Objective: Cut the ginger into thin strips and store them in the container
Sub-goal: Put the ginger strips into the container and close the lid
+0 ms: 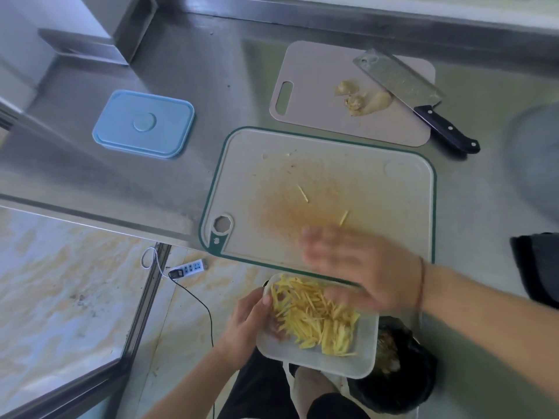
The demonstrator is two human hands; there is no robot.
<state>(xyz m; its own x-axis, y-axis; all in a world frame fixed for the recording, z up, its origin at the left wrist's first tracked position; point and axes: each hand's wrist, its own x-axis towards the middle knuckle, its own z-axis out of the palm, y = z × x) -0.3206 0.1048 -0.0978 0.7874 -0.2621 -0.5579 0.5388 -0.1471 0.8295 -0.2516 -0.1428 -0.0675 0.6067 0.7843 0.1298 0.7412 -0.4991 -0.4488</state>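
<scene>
While the green-rimmed cutting board (317, 192) lies at the steel counter's (151, 170) near edge, the container (314, 349) is held just below that edge.

The left hand (248, 322) grips the container's left rim, thumb curled over it; ginger strips (314, 319) fill it. The right hand (357, 264), blurred, lies flat with fingers straight over the board's near edge and holds nothing. 2 loose strips lie on the stained board. Beyond the board lies a second board (308, 74) with ginger scraps (360, 98) and a cleaver (402, 86); left of it the blue lid (143, 124), with bare steel between. Below the counter edge is tiled floor (60, 282) with a power strip (189, 267).
</scene>
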